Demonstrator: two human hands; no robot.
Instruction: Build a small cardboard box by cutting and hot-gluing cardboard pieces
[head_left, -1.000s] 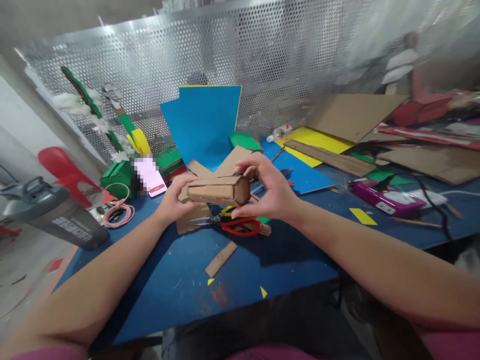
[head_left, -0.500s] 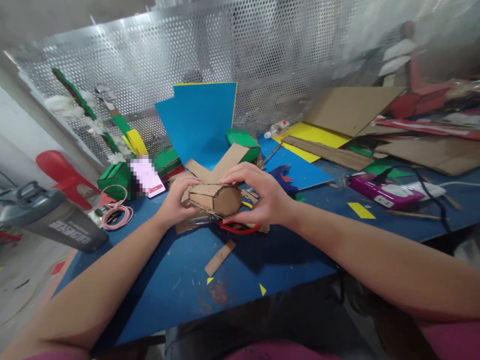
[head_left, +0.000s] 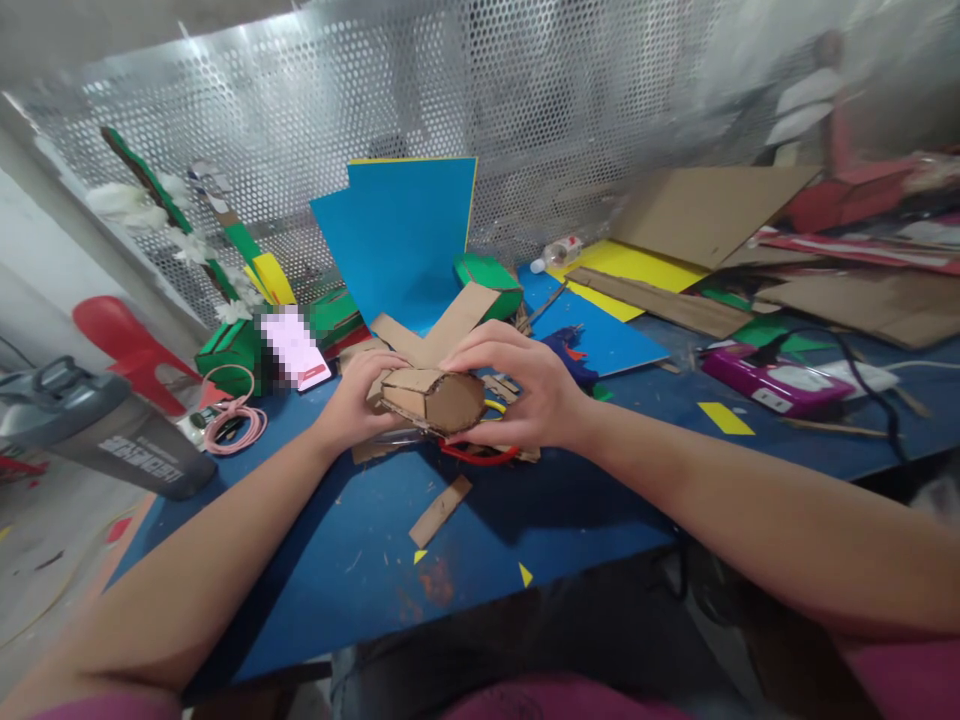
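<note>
Between my two hands is a small many-sided cardboard box (head_left: 454,402), its flat end turned toward me and to the right. My left hand (head_left: 364,398) grips its left end, fingers curled over the top. My right hand (head_left: 517,385) holds the right end, thumb beneath and fingers above. Behind the box, cardboard strips (head_left: 457,320) lie crossed. A red scissor-like handle (head_left: 480,455) shows partly under my right hand; the rest of it is hidden. Nearer to me lies a loose cardboard strip (head_left: 440,510).
A grey shaker bottle (head_left: 150,440), a phone (head_left: 296,345) and a coiled pink cable (head_left: 236,428) stand or lie at left. Blue boards (head_left: 409,240) lean against the mesh. At right are cardboard sheets (head_left: 712,215), a plastic bottle (head_left: 556,254) and a purple device (head_left: 772,380).
The cardboard box has turned slightly in my hands, so its flat end faces me a little more. Both hands keep their hold.
</note>
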